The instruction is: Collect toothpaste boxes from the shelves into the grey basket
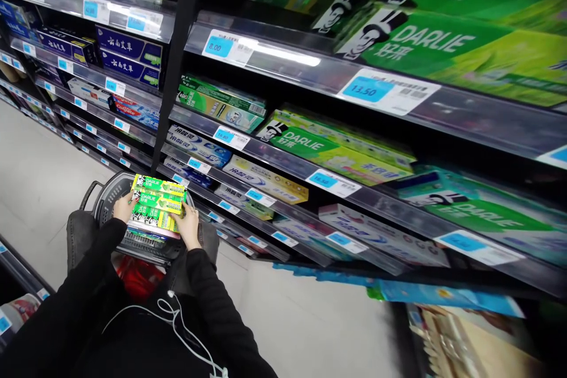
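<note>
DARLIE boxes point(158, 202) between both hands' fingers point(132, 203)

Long, plain black fabric sleeves point(221, 298) reach the bare left hand point(125, 208) and bare right hand point(188, 224). Faded dark-grey trousers point(80, 239) cover the knees; a thin, looping white cable point(176, 322) crosses the black top point(137, 348).

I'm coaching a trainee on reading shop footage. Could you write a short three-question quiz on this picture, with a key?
1. True or false: only the left hand touches the DARLIE boxes over the person's lap.
2. Where is the basket relative to those boxes? A) above them; B) beneath them; C) on the top shelf.
3. Fill in: just right of the 8.00 tag, on the same shelf, the next tag reads ____.

Key: 1. False: the right hand touches them too. 2. B. 3. 13.50.
</note>
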Demonstrator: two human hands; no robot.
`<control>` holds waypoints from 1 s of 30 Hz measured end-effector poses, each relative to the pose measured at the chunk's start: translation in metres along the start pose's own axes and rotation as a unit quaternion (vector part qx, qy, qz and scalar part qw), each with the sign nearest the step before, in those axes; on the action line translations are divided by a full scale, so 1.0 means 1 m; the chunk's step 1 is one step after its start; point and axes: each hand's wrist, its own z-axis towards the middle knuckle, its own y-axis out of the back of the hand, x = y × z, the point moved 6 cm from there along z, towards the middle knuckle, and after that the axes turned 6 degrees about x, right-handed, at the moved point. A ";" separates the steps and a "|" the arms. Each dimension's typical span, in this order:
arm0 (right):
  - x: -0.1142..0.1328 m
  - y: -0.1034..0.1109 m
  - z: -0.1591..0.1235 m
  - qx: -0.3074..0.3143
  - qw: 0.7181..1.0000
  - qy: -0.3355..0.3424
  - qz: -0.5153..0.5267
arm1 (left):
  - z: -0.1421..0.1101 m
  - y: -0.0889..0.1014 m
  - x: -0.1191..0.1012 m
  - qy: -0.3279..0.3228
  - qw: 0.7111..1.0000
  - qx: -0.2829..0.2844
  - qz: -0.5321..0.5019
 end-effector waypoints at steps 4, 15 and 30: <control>0.000 0.000 0.006 -0.023 1.000 -0.002 0.016 | 0.000 0.000 -0.007 -0.001 1.000 -0.003 0.030; -0.002 -0.004 0.011 -0.072 0.997 0.005 0.042 | 0.007 0.002 -0.017 0.011 0.997 -0.012 0.076; 0.006 -0.002 0.011 -0.046 0.998 -0.025 0.026 | 0.012 0.000 -0.015 -0.003 0.997 -0.016 0.080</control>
